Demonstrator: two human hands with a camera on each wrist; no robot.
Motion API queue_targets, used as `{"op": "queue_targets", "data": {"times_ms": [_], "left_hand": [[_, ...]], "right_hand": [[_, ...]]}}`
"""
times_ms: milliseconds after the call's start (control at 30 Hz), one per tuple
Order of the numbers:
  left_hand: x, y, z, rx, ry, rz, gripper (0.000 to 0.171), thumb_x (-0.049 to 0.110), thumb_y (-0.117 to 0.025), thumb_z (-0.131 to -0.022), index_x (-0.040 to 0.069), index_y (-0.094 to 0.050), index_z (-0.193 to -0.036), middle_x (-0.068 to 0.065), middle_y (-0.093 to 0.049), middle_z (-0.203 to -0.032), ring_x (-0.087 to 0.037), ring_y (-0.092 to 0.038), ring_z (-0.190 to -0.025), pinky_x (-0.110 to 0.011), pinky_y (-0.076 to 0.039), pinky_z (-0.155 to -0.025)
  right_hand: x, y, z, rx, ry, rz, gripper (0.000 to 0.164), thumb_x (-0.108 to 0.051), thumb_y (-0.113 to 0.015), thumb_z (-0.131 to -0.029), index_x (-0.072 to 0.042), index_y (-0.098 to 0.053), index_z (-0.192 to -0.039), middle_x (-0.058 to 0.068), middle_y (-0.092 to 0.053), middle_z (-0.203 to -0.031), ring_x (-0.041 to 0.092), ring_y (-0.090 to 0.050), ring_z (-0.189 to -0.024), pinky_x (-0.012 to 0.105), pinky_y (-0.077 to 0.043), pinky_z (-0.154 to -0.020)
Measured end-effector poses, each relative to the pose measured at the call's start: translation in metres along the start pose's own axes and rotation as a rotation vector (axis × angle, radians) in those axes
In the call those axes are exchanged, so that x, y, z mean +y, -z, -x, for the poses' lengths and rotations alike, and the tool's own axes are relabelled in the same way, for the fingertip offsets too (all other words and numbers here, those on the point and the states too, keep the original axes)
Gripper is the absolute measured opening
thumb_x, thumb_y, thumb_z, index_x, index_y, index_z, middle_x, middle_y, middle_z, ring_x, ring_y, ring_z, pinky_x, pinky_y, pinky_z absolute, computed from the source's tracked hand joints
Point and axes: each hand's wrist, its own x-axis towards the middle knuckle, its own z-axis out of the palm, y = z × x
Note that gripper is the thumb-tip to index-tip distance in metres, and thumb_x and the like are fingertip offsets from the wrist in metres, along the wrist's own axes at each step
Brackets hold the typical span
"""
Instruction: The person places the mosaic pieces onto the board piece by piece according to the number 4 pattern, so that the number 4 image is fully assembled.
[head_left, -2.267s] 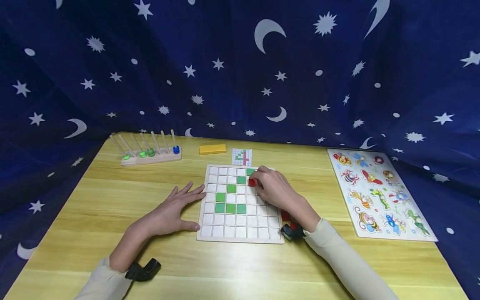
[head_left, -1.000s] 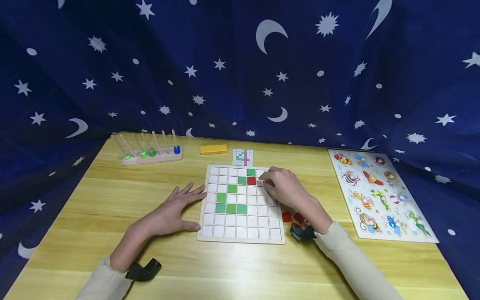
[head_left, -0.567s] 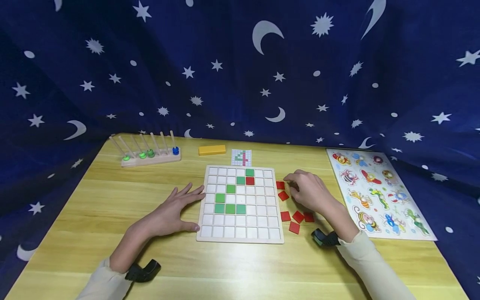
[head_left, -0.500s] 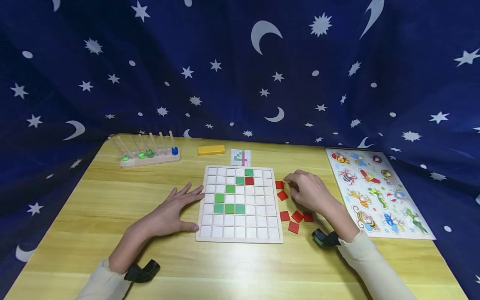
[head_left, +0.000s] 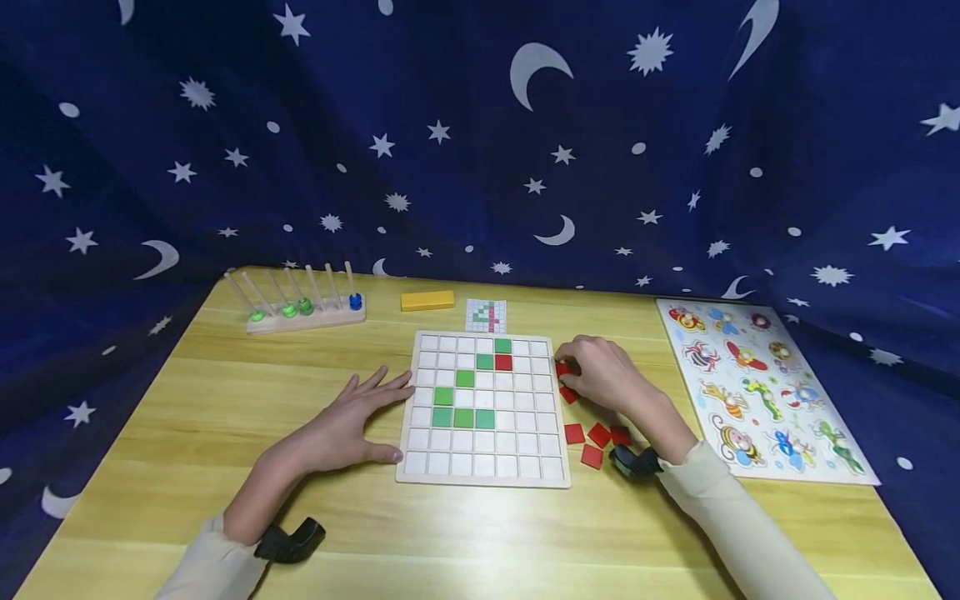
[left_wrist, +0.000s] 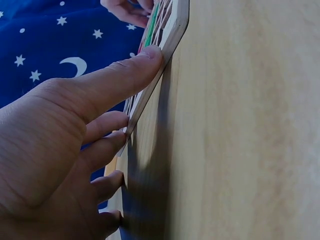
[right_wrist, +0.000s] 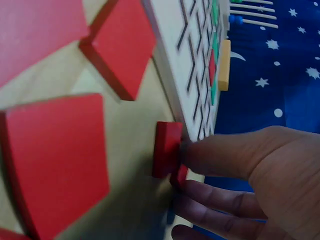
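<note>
A white square grid board [head_left: 528,442] lies on the table, with several green tiles [head_left: 463,418] and one red tile [head_left: 503,362] set in its cells. My left hand [head_left: 330,433] is spread, its thumb and fingertips against the board's left edge. Off the board's upper right edge, my right hand [head_left: 603,375] has thumb and fingers around a loose red tile [right_wrist: 179,177], mostly covered by the fingers. Another red tile [right_wrist: 167,150] lies just beside the thumb. Several more red tiles [head_left: 592,456] are scattered below the right hand, close to the wrist.
Behind the board lies a small pattern card [head_left: 486,316] showing a green and red 4. A yellow block [head_left: 427,301] and a pegged bead stand [head_left: 307,317] are to its left. An insect puzzle board [head_left: 765,392] lies at the right. A starry curtain hangs behind.
The red tile my right hand held now sits in the board. That hand then moved right off the board and closed in on another red tile. The left hand stayed put.
</note>
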Motion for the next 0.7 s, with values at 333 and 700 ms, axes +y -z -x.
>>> {"op": "queue_targets", "data": {"times_ms": [333, 700], "left_hand": [[0.001, 0.0, -0.002, -0.004, 0.0, -0.005, 0.091, 0.042, -0.086, -0.077, 0.014, -0.044, -0.153, 0.003, -0.023, -0.164, -0.032, -0.007, -0.152, -0.059, 0.004, -0.119], [0.002, 0.001, -0.001, -0.002, 0.002, 0.0, 0.09, 0.041, -0.086, -0.077, 0.014, -0.044, -0.152, 0.002, -0.023, -0.164, -0.033, -0.007, -0.151, -0.059, 0.004, -0.119]], "right_hand": [[0.002, 0.0, 0.002, 0.041, -0.002, 0.023, 0.022, -0.005, -0.077, -0.078, -0.005, -0.076, -0.101, 0.007, -0.065, -0.088, 0.019, -0.055, -0.068, 0.04, -0.05, -0.061], [-0.026, -0.001, 0.0, 0.095, 0.087, -0.024, 0.024, -0.008, -0.079, -0.08, -0.005, -0.075, -0.103, 0.004, -0.064, -0.09, 0.016, -0.051, -0.066, 0.034, -0.046, -0.059]]}}
